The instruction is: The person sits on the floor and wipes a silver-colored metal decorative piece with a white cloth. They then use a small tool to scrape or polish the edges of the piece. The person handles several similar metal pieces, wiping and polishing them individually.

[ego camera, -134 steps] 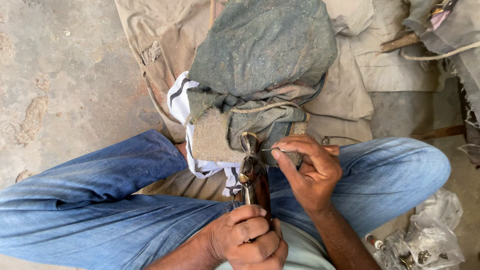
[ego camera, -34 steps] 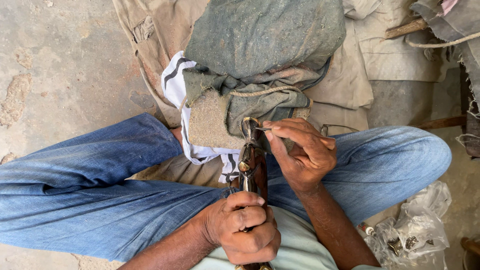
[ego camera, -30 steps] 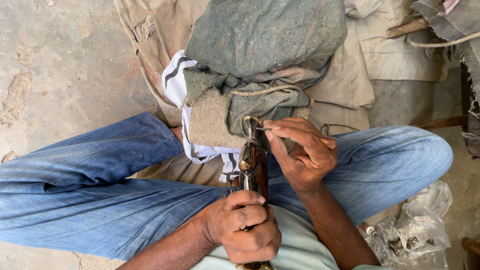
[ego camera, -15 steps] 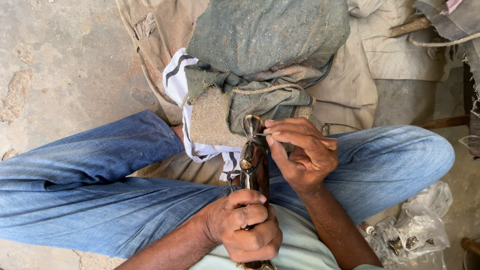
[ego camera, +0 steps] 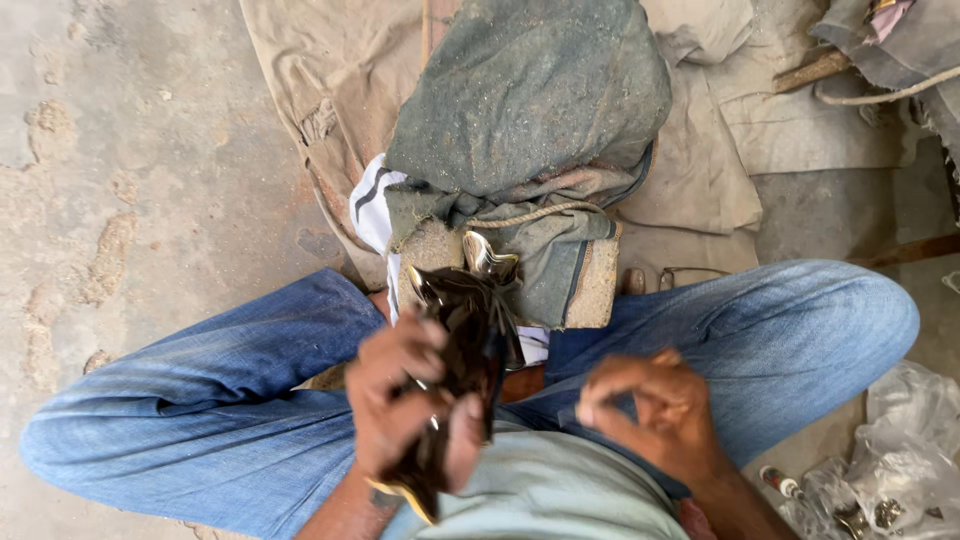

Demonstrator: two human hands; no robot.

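I sit cross-legged in blue jeans [ego camera: 200, 400] on the ground. My left hand [ego camera: 405, 400] grips a dark brown, leather-like piece [ego camera: 470, 340] with shiny metal trim at its top and a yellowish edge at its bottom. The piece is tilted, its top resting against the cloth-wrapped block [ego camera: 510, 270] between my knees. My right hand [ego camera: 650, 410] hovers over my right thigh, apart from the piece. Its fingers are curled and the thumb is pinched to the forefinger. Motion blur hides whether anything thin sits in that pinch.
A grey-green dusty cloth bundle [ego camera: 530, 100] lies on beige fabric [ego camera: 700, 170] ahead of me. Bare concrete floor [ego camera: 130, 170] spreads to the left. A crumpled clear plastic bag [ego camera: 890, 470] with small parts lies at the lower right, and a rope and a stick [ego camera: 820, 70] at the upper right.
My right hand has let go of the top of the piece and drawn back toward my body. My left hand has slid up the piece and tipped it leftward.
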